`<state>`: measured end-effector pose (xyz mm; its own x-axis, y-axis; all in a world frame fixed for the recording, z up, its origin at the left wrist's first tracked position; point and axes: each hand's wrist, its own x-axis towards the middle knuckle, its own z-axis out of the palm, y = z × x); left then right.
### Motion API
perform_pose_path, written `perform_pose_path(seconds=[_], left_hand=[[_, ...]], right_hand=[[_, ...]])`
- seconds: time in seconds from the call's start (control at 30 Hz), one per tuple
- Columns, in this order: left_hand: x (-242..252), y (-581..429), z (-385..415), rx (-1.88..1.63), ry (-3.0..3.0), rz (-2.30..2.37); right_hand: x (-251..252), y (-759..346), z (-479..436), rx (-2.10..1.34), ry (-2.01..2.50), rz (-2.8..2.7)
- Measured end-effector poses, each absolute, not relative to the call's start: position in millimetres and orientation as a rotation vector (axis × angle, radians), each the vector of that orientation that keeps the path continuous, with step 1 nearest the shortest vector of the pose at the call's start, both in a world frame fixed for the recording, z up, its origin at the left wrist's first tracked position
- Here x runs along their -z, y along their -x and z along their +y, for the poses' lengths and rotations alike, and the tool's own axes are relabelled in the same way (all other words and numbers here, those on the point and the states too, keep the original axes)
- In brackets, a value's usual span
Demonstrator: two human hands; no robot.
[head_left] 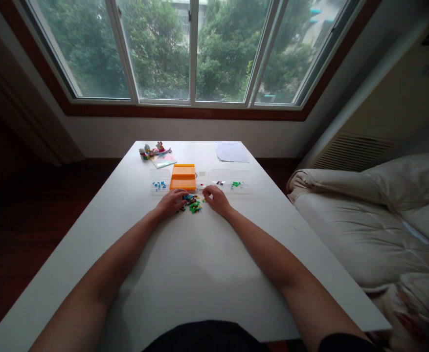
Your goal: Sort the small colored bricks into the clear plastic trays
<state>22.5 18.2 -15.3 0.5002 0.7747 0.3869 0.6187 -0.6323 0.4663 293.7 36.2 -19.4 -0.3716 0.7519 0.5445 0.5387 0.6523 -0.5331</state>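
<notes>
A loose pile of small coloured bricks (pixel 194 206), mostly green, blue and brown, lies on the white table. My left hand (pixel 172 202) rests at the pile's left side, its fingertips on the bricks; whether it grips one is too small to tell. At the right of the pile is my right hand (pixel 216 199), thumb and fingers curled together near a small yellowish piece, and what they hold is hidden. Just beyond the hands sits an open orange case (pixel 183 183). Clear trays flank it, the left one with blue pieces (pixel 159 185), the right one with green pieces (pixel 236 184) and brown pieces (pixel 219 183).
Small assembled figures (pixel 151 150) and a pale booklet (pixel 164 161) lie at the table's far left. White paper sheets (pixel 232 151) are at the far right. A cushioned sofa (pixel 346 220) stands right of the table (pixel 207 274), and windows are beyond it.
</notes>
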Motion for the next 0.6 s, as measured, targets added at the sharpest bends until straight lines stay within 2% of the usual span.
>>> perform_pose_path(seconds=[0.6], left_hand=[[15.3,-21.5,18.9,-0.840,-2.476,1.191]], right_hand=[[-5.8,-299.7,26.7,-0.038,0.981,-2.561]])
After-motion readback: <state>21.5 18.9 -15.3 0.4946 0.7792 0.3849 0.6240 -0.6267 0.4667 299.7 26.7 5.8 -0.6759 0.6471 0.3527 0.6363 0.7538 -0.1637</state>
